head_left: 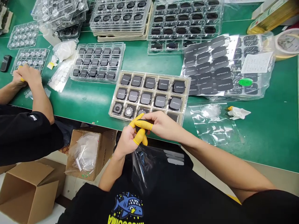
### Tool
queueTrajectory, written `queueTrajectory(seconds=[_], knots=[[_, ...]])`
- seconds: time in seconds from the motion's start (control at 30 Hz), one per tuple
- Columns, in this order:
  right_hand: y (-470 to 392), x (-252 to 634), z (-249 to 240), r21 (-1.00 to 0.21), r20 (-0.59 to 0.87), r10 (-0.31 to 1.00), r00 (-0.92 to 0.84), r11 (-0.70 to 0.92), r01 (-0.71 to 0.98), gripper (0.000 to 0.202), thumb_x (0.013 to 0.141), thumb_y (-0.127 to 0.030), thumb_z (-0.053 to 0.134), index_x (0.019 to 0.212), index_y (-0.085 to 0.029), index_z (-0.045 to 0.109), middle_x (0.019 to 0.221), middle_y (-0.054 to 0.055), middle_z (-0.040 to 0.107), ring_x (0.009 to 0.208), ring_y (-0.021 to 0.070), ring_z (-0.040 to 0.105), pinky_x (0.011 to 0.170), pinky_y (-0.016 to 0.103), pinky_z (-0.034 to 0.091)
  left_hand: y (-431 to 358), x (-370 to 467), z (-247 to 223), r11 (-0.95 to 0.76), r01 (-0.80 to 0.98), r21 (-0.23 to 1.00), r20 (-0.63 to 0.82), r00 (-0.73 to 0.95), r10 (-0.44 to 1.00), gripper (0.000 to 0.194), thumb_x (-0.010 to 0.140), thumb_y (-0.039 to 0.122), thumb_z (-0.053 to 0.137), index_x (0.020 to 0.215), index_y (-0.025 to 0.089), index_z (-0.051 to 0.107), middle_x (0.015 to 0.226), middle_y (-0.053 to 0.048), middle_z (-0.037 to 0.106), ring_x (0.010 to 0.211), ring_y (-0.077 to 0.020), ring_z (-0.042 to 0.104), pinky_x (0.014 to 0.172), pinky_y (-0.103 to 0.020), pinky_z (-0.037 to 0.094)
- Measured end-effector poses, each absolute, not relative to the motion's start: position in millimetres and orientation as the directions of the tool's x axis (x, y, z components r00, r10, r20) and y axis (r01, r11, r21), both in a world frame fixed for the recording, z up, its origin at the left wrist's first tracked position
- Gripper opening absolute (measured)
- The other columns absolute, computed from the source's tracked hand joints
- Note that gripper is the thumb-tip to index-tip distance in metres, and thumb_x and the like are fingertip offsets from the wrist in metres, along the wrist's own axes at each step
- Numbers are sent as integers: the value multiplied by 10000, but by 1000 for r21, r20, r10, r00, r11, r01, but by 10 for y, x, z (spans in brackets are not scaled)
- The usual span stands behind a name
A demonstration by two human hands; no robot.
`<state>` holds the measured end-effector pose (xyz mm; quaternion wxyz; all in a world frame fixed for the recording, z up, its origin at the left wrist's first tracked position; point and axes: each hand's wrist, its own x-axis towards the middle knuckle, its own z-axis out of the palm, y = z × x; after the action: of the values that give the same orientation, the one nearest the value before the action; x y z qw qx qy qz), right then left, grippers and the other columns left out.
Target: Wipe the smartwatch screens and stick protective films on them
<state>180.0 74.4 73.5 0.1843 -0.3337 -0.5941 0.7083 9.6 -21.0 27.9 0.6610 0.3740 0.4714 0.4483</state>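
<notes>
My left hand (126, 141) and my right hand (162, 123), both with yellow finger cots, meet in front of the tray's near edge. Pinched between their fingertips is a small black square device (138, 128), mostly covered by the fingers. Below my hands a clear plastic film (142, 169) with a few grey strips hangs over the black shirt; I cannot tell whether a hand holds it. Just beyond lies a clear-walled compartment tray (150, 74) of square black devices, most with a grey labelled face up. Two near-left ones show a round detail instead.
Sheets of dark grey labels (207, 67) lie right of the tray. Stacked trays (120, 18) and another filled tray (97, 62) stand beyond. At left, a co-worker's hands (26, 74) work by a tray. A crumpled tissue (239, 113) lies right; cardboard boxes (105, 155) stand below.
</notes>
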Motion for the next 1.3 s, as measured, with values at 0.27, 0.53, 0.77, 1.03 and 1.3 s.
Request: queueTrajectory(seconds=[0.27,0.53,0.77,1.03,1.3], knots=[[810,1880,690,-899,-391,618,-682,-417,137,556,908,-712,752,719,-189,771,621,38,698,547,138,621,484,242,425,-185,155,390,336,-323,885,-303,148,941,856,920,650,867,1537,94,658,680,18,705,472,-115,613,485,-240,452],[786,1971,734,-891,-404,579,-708,-425,161,511,887,-697,798,838,-189,795,714,27,730,595,131,646,524,239,468,-188,137,341,369,-308,877,-317,207,926,855,898,651,887,1526,111,671,668,6,731,476,-128,633,496,-240,444],[771,1918,684,-907,-384,578,-720,-381,178,492,855,-668,873,815,-194,746,767,18,724,638,128,633,552,245,485,-180,137,384,421,-247,873,-359,262,896,1017,920,645,871,1692,107,483,638,43,697,465,-132,637,491,-228,460],[755,1909,558,-901,-408,683,-606,-407,148,281,821,-405,839,856,-235,618,712,-39,643,549,115,576,492,246,456,-169,131,385,387,-314,867,-315,256,914,1115,967,636,829,1798,126,286,567,85,644,429,-127,616,475,-218,445],[751,1977,626,-874,-427,590,-686,-462,147,397,881,-549,864,967,-221,657,717,-30,680,528,109,587,487,235,428,-182,137,334,375,-333,865,-292,275,916,1160,966,626,842,1816,148,216,529,93,644,422,-136,643,454,-203,454]])
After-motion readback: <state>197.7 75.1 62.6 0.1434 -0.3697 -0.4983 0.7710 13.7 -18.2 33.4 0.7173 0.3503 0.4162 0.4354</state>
